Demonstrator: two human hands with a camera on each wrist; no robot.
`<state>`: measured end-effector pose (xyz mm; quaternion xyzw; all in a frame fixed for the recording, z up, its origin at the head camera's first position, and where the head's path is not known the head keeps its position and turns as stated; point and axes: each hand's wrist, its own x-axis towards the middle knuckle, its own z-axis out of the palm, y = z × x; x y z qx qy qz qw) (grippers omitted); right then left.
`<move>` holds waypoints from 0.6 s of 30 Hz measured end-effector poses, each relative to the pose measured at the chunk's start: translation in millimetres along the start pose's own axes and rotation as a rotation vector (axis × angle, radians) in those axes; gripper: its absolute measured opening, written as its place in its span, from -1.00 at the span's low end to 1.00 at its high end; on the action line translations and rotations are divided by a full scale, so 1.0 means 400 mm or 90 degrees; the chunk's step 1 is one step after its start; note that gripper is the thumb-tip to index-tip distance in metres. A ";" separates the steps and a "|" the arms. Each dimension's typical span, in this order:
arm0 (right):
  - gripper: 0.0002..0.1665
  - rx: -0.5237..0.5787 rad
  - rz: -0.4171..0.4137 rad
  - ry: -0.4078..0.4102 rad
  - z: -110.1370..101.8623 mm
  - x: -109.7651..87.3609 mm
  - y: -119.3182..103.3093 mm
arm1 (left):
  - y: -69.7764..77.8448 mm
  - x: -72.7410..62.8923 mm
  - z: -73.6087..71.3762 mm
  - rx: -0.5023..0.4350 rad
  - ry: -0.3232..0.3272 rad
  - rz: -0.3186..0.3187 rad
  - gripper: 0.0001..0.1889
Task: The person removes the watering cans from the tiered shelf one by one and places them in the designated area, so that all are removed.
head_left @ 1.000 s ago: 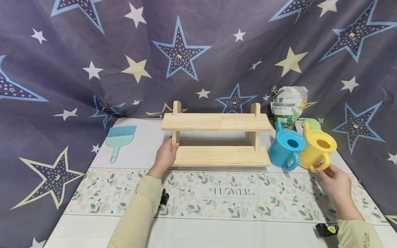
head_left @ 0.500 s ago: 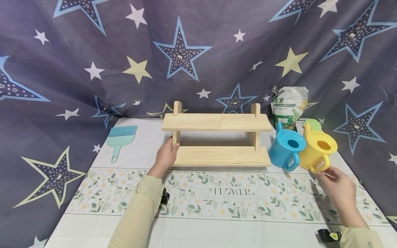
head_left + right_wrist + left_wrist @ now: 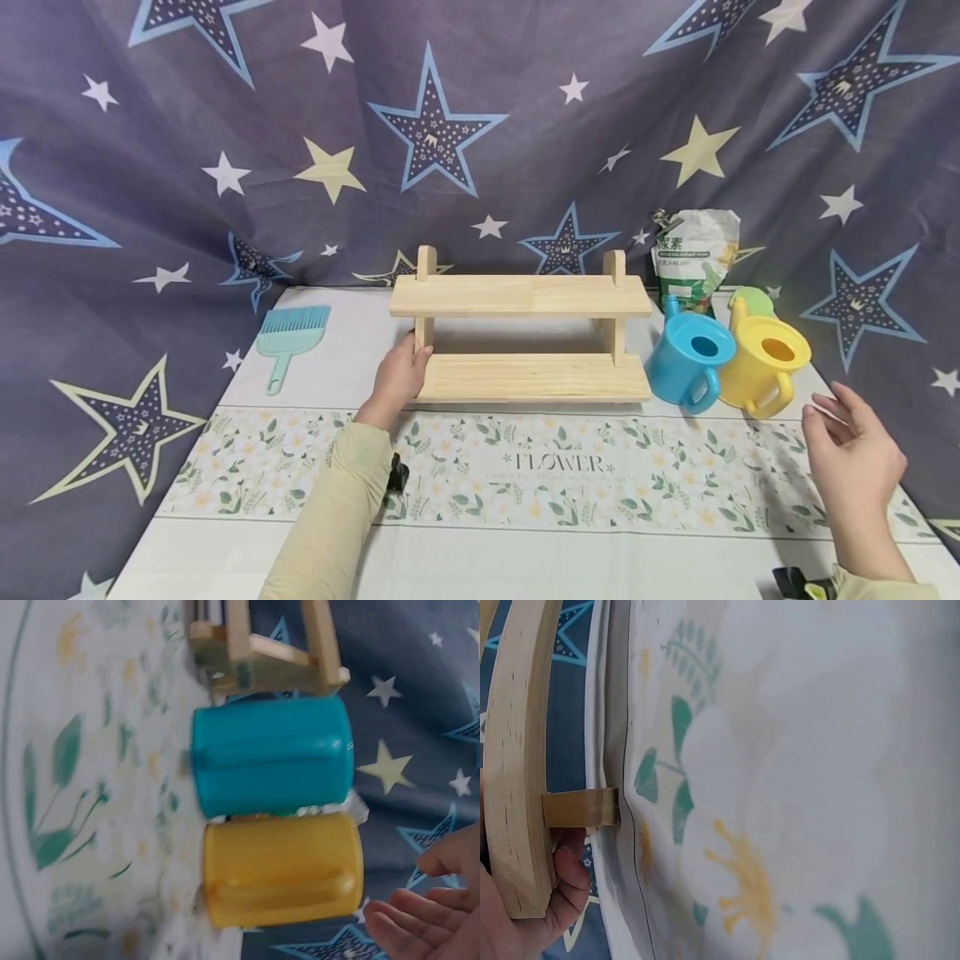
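Note:
A two-tier wooden shelf (image 3: 532, 379) stands at the middle back of the table. My left hand (image 3: 399, 377) grips its left end; in the left wrist view, thumb and fingers (image 3: 571, 881) curl round the end of a wooden board (image 3: 517, 787). To the right of the shelf stand a blue watering can (image 3: 682, 371) and a yellow watering can (image 3: 746, 367), side by side, handles facing me. My right hand (image 3: 858, 458) hovers at the front right of the yellow can, apart from it, fingers loosely bent and holding nothing.
Behind the cans stands a white and green bag (image 3: 693, 254) with a metal clip, and a light green round object (image 3: 752, 300) is partly hidden. A teal dustpan and brush set (image 3: 288, 333) lies at the left. A star-printed curtain (image 3: 480, 225) closes off the back.
My right hand has come off the yellow can's handle and moved back to the right, towards me. The left hand keeps its grip and the shelf stays put.

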<state>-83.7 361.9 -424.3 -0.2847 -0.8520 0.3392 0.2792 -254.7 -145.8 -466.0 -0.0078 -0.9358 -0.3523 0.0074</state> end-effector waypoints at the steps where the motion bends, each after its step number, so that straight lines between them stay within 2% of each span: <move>1: -0.43 0.015 -0.012 0.010 0.000 -0.004 -0.007 | -0.001 0.000 -0.001 0.001 0.001 0.003 -0.48; 4: -0.49 0.043 -0.047 0.022 0.001 -0.014 -0.028 | -0.006 0.000 -0.007 -0.010 0.007 0.013 -0.46; 10: -0.63 0.053 -0.119 0.014 0.014 -0.031 -0.058 | -0.014 -0.008 -0.026 -0.044 0.020 0.025 -0.38; 14: -0.68 0.086 -0.152 -0.009 0.025 -0.045 -0.080 | -0.013 -0.023 -0.037 -0.045 0.024 0.014 -0.35; 18: -0.71 0.114 -0.173 -0.028 0.041 -0.056 -0.102 | -0.009 -0.046 -0.047 -0.022 0.021 0.027 -0.35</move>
